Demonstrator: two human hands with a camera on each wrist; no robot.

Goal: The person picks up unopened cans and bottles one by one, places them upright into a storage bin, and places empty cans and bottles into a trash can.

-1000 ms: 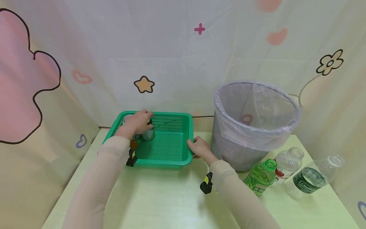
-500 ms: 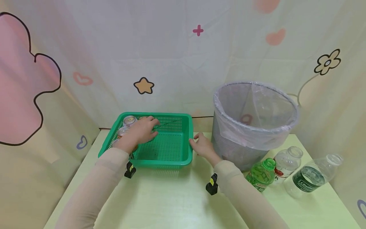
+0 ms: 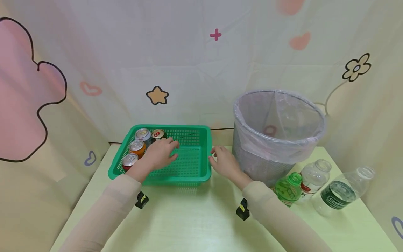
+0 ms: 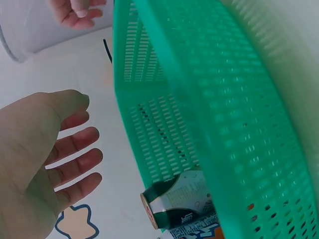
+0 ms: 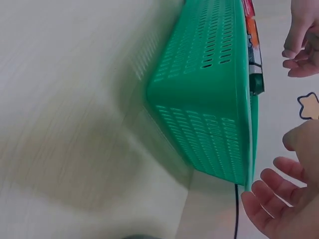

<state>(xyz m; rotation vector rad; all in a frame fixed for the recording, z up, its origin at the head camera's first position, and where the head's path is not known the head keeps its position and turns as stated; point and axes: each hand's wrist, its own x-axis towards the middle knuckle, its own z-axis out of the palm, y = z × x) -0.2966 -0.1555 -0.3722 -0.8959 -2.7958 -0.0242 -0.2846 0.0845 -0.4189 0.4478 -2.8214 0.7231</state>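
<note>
Green plastic forms the basket (image 3: 182, 179), which rests on the table (image 3: 189, 224) in front of the printed curtain (image 3: 189, 52). Four cans stand inside it, grouped at the left end. Along the left wall, from front to back: red can (image 3: 129, 160), orange can (image 3: 138, 149), silver-blue can (image 3: 143, 135). The dark-green can (image 3: 158, 135) stands directly right of the silver-blue can, at the rear wall.

The left hand (image 3: 161, 154) is positioned above the basket, clear of the cans; its thumb and fingers are parted wide. The right hand (image 3: 225, 161) is located at the right end of the basket, fingers relaxed and set apart from the thumb. Contact between its fingertips and the rim cannot be determined.

Right of the basket stands a mesh bin (image 3: 259, 166), fitted with a translucent liner (image 3: 277, 147) folded over its rim. Near its base, left to right: green bottle (image 3: 288, 189), clear bottle with a red-marked label (image 3: 315, 176), clear bottle with a dark green label (image 3: 338, 195).
</note>
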